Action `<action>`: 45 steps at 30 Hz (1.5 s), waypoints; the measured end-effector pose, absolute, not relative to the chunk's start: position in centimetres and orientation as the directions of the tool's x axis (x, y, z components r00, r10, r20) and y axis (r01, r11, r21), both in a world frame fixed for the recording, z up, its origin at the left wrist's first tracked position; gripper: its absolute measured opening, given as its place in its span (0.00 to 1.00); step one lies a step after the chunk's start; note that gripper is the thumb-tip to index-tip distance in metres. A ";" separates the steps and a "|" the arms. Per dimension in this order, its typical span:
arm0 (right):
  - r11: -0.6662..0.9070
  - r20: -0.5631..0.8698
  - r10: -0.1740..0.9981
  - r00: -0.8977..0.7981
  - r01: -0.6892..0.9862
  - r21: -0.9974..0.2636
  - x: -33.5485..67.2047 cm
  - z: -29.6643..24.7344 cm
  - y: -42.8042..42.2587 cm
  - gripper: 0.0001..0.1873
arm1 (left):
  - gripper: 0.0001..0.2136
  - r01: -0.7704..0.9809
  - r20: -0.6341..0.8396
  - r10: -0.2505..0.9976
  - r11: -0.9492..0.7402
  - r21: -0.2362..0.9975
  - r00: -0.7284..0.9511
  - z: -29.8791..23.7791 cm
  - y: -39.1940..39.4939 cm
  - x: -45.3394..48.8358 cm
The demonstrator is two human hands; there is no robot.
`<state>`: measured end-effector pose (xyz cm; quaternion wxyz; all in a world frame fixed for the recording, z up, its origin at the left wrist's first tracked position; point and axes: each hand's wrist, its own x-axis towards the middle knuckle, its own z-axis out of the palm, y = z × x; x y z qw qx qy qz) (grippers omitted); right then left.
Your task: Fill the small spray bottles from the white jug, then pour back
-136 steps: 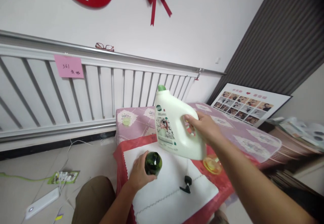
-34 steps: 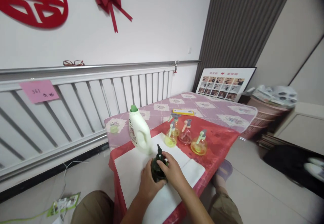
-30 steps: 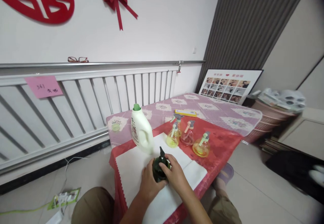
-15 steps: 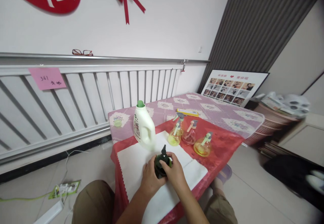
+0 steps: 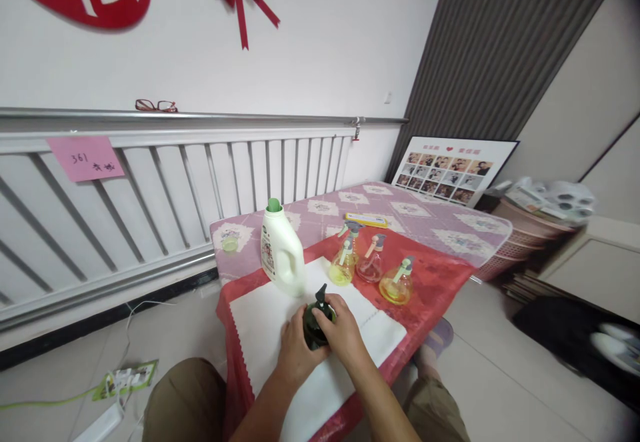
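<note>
A dark green pump bottle (image 5: pixel 314 333) with a black pump head stands between my hands, over the white cloth (image 5: pixel 260 315). My left hand (image 5: pixel 295 342) is wrapped around its left side. From the right, my right hand (image 5: pixel 343 329) grips the upper part, with the thumb pressed near the base of the pump. Just beyond my hands stands a pale green detergent jug (image 5: pixel 283 252) with a green cap. To its right are several clear spray bottles, among them one with yellow liquid (image 5: pixel 343 269), a pinkish one (image 5: pixel 371 265) and another yellow one (image 5: pixel 397 289).
A red plastic sheet (image 5: pixel 425 262) lies under the cloth, on a table with a purple patterned cover (image 5: pixel 325 209). Toward the back is a yellow box (image 5: pixel 367 220); a small clear cap (image 5: pixel 230 245) sits at the left. Behind the table runs a white radiator (image 5: pixel 250 169).
The camera view has shifted slightly, so the scene sits a little further left. Both hands keep their hold on the pump bottle, with no clear movement of it.
</note>
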<state>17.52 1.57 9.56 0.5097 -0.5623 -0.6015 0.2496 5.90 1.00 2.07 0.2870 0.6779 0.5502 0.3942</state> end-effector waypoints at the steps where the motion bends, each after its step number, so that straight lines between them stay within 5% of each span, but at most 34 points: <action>1: 0.249 0.336 0.930 0.147 0.420 -0.873 17.5 9.7 1.6 0.08 | 0.38 0.518 0.221 0.971 -0.234 0.823 0.088 2.0 1.0 5.9; 21: 0.268 0.254 0.963 -0.088 0.403 -0.875 20.3 11.2 1.4 0.18 | 0.42 0.505 0.189 0.978 -0.209 0.837 0.092 2.1 0.8 5.5; 31: 0.199 0.316 0.936 0.157 0.504 -0.840 18.7 9.1 1.5 0.10 | 0.42 0.493 0.173 0.981 -0.194 0.848 0.089 2.4 0.9 5.8; 36: 0.176 0.328 0.911 0.251 0.482 -0.858 17.8 8.7 1.6 0.13 | 0.44 0.481 0.066 0.972 -0.169 0.860 0.224 3.5 1.4 3.9; 45: 0.107 0.277 0.878 0.390 0.403 -0.909 16.4 7.5 1.7 0.11 | 0.21 0.312 0.088 0.989 -0.121 0.942 0.117 8.8 1.4 4.6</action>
